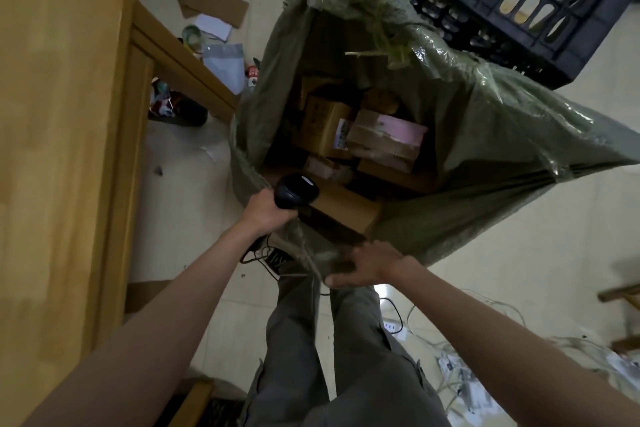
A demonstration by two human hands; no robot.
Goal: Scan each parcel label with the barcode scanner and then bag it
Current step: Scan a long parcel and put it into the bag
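Green sack rim gripped by my right hand; left hand clenches scanner; a slipping rim could close over the parcels beyond my fingers.

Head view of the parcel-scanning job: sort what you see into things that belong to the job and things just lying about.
Job:
barcode scanner in the left hand
green sack, right hand gripping its rim
parcels inside

Lying about:
black crate
flat cardboard on floor
wooden table
loose cables
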